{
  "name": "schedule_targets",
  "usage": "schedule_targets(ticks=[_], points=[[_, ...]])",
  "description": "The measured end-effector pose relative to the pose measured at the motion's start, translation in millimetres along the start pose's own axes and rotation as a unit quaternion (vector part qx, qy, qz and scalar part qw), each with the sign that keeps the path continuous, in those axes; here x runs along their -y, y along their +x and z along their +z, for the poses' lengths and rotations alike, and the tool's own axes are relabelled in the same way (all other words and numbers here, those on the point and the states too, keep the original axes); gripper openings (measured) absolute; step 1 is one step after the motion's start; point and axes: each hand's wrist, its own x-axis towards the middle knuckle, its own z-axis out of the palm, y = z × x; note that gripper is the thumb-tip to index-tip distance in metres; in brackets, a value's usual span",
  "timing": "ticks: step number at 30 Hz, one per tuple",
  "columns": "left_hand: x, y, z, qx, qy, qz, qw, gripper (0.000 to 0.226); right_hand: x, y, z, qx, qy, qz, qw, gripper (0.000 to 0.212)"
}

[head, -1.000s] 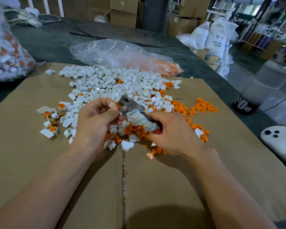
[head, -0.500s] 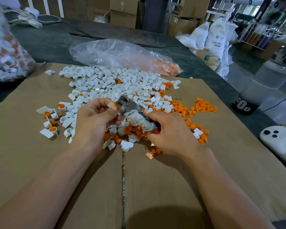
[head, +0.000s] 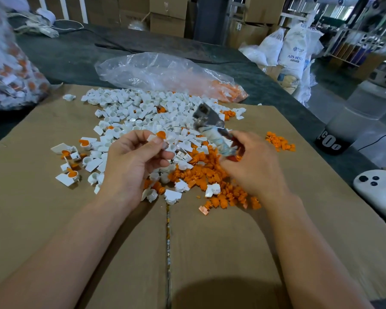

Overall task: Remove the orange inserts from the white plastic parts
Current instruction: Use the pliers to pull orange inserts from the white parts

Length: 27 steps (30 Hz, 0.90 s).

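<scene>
Right hand (head: 254, 166) pulled tool (head: 206, 120), apparently pliers, from part (head: 156, 137) in left hand (head: 132, 161).

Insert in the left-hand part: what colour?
Orange insert in a white part, pinched by the left hand; head view.

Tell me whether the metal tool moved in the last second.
Yes. The metal tool in the right hand swung right and away from the person, judged against the cardboard seam.
</scene>
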Motion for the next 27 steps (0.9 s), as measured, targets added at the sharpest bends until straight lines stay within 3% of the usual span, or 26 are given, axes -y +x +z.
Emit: schedule_targets(ticks=[3,6,11,16,22,27], points=[[-2,1,0,0.0,-0.034,-0.028,0.999,0.017,-18,5,-5,-0.02,-0.025,0.055,0.998,0.043],[-3,2,-1,-0.009,-0.06,-0.046,0.997,0.024,-35,9,-7,0.013,-0.067,0.129,0.989,0.058],[-9,8,-8,-0.121,-0.151,-0.029,0.981,0.032,-48,9,-7,0.042,-0.074,0.17,0.982,0.059],[-10,11,-15,-0.182,-0.224,-0.052,0.956,0.019,-48,10,-6,0.069,-0.072,0.19,0.977,0.077],[-10,8,-12,-0.193,-0.057,0.043,0.979,0.023,-48,10,-7,0.097,-0.081,0.199,0.972,0.08],[-11,11,-18,-0.27,-0.044,0.044,0.961,0.024,-47,11,-8,0.105,-0.081,0.201,0.971,0.082]])
